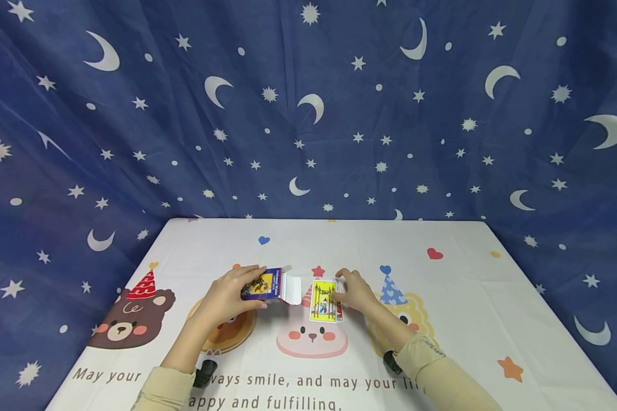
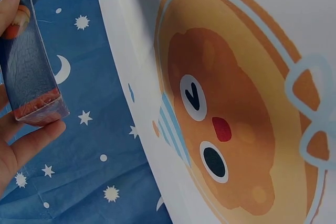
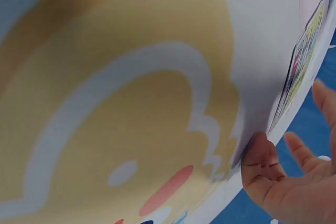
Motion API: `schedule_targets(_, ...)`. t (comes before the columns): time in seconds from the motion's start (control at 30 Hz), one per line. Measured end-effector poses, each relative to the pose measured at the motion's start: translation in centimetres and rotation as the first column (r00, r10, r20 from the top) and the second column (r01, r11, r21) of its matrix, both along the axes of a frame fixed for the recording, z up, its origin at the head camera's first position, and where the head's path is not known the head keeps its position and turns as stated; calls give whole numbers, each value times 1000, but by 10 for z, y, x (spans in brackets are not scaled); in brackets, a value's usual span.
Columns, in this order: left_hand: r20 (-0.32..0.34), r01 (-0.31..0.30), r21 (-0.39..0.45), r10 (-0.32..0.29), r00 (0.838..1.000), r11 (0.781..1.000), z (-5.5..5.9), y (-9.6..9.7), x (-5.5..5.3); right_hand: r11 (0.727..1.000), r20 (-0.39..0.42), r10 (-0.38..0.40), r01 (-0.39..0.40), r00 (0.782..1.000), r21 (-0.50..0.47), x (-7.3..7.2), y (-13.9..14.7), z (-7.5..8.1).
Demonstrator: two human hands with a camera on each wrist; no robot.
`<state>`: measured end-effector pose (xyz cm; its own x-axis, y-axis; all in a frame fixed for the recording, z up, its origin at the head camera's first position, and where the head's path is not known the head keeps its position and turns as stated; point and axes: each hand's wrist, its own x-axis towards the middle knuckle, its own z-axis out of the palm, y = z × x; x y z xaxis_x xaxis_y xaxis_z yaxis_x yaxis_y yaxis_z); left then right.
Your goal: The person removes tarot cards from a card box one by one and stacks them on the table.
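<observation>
My left hand (image 1: 232,294) holds a dark blue and yellow tarot card box (image 1: 263,284) by its sides, thumb along one edge and fingers along the other. The box's white end flap (image 1: 291,289) sticks out toward the right. In the left wrist view the box (image 2: 31,61) shows a long dark side and a red end, with fingertips against it. Flat on the tablecloth lie yellow-faced tarot cards (image 1: 323,302), one jutting out at the right. My right hand (image 1: 357,292) is at their right side, its thumb overlapping them in the head view. In the right wrist view its fingers are spread beside the cards (image 3: 302,61).
A white tablecloth (image 1: 442,319) printed with cartoon animals, hearts and lettering covers the table. Behind it and at both sides hangs a blue curtain (image 1: 329,142) with moons and stars. Dark straps with small devices sit at both wrists.
</observation>
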<state>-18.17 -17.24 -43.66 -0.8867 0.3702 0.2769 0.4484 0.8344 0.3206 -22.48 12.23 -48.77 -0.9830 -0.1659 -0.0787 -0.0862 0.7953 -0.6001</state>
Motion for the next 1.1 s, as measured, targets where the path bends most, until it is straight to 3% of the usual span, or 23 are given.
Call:
schedule_targets(0.3,10,2,2,-2,1000,1000,0,1,0,988,-26,87,-82,996,129,1,-3,-6)
schedule_targets(0.67,40,0,-3,0,999,1000,1,0,0,991,12,60,-61,998,115,-2,-2,-3)
schedule_targets(0.9,43,-3,3,3,999,1000,-1,1,0,1000,23,4,-4,1000,7,3,4,4)
schedule_targets(1.1,21,11,7,-12,1000,1000,-1,1,0,986,125,-61,80,990,-146,10,7,9)
